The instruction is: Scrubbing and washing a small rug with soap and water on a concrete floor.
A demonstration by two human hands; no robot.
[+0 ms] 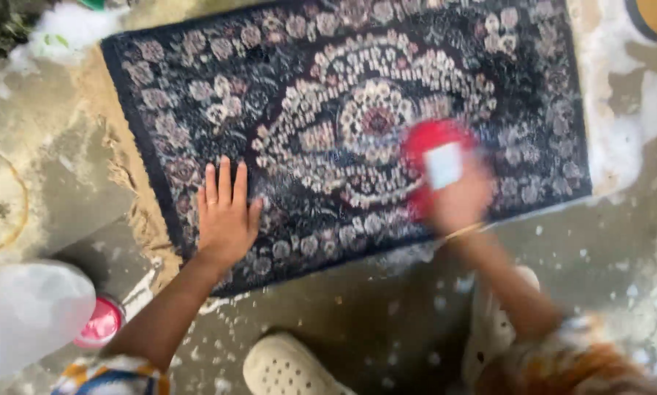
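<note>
Ground: wet grey concrete on my far left, rough and blotched, with white foam flecks scattered over it.
Bottle: a pale grey-white container with a pink cap sits low left, lying toward the corner of my view.
Fringe: sandy, matted tassels run down the rug's left edge, soaked and clumped flat on the concrete.
Rug: I've got a small rectangular rug spread flat on the ground, dark navy-black pile, cream and dusty-pink flowers ringing an oval medallion; it fills the middle of my view and lies slightly skewed.
Left hand: my left hand is pressed palm-down on the rug's lower left part, fingers together and straight, gripping nothing.
Clog: a cream perforated shoe shows at the bottom, just off the rug's near edge.
Brush: a red rounded scrubbing brush with a white patch on top is on the pile right of the medallion, heavily blurred.
Right hand: my right hand is clamped on the brush from its near side, smeared in the picture; a thin bangle circles the wrist.
Foam: white suds lie beside the rug's right edge.
</note>
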